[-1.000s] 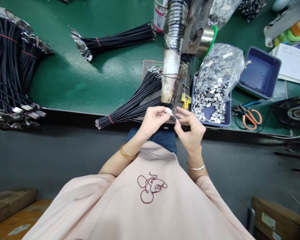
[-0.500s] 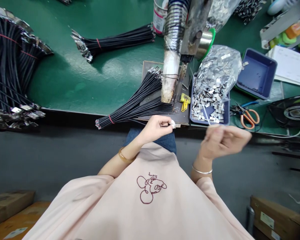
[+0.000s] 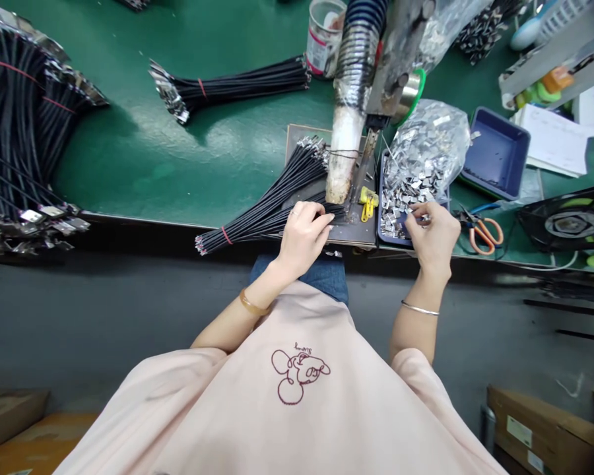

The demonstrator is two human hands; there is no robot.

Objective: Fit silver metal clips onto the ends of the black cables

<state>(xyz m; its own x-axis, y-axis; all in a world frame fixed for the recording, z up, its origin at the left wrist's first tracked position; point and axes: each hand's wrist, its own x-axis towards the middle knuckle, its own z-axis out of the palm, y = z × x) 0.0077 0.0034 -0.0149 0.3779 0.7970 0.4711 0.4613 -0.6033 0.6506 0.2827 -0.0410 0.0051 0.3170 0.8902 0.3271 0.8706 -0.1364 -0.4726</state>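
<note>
My left hand (image 3: 304, 239) is over the right end of a banded bundle of thin black cables (image 3: 262, 214), at the table's front edge. Its thumb and fingers are bent together; what they pinch is hidden. My right hand (image 3: 433, 239) is at the blue tray (image 3: 397, 241), which is full of small metal connectors (image 3: 392, 221). Thumb and forefinger close low over these pieces, seemingly on one connector. Below my left fingertips, a shiny metal end (image 3: 332, 253) shows against my lap.
A duct hose (image 3: 340, 152) and metal arm hang over the work board. Around the right tray are a plastic bag of connectors (image 3: 433, 138), orange-handled pliers (image 3: 485, 235) and a second blue tray (image 3: 499, 152). Banded cable bundles (image 3: 247, 84) and a can (image 3: 321, 46) stand further back.
My left hand has left the small white thing it pinched and moved up onto the cables. My right hand has swung in from beyond the tray's front edge to the connectors; the thin white stick there no longer shows.
</note>
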